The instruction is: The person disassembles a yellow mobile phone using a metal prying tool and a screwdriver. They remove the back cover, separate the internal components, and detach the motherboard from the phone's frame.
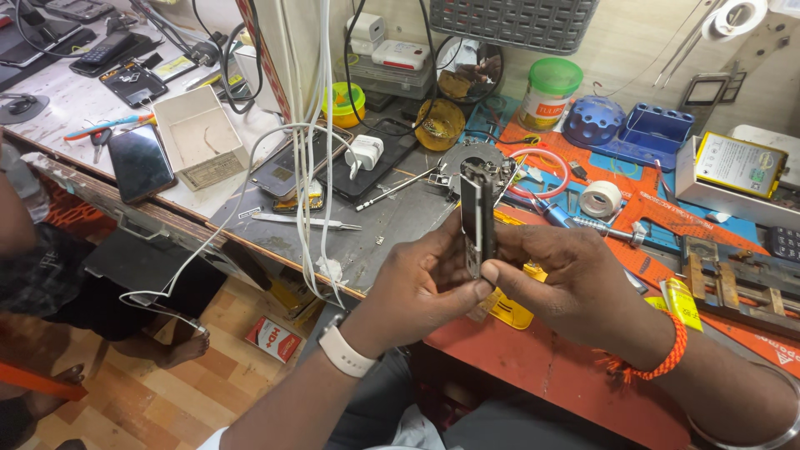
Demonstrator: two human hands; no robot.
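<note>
Both hands meet just above the near edge of the workbench point(392, 225), holding an opened phone point(477, 218) edge-on to the camera so that it shows as a thin dark upright strip. The left hand point(421, 287) comes up from below with its forearm angled toward the lower left and a pale wristband point(343, 352) on the wrist; its fingers curl around the left side of the phone and the thumb lies along the lower edge, so this hand is clasped on the phone. The right hand point(575, 279) reaches in from the lower right, an orange thread band point(658, 354) at the wrist, with thumb and forefinger pinching the phone's right edge near its bottom and the other fingers folded loosely behind; it too grips the phone. The phone stands almost vertical between the two hands, its top end level with a round perforated metal disc point(475, 158) lying on the bench behind it. Left of the phone, on the bare grey part of the bench, lie tweezers point(304, 221) and a screwdriver point(396, 188), with white cables point(312, 167) hanging down over the bench edge. Right of the phone, on the orange mat point(650, 212), sits a roll of white tape point(601, 198), and farther back a blue tool holder point(650, 133). Well left of the phone lies a white open box point(200, 137) beside a dark phone point(140, 162) lying flat.
</note>
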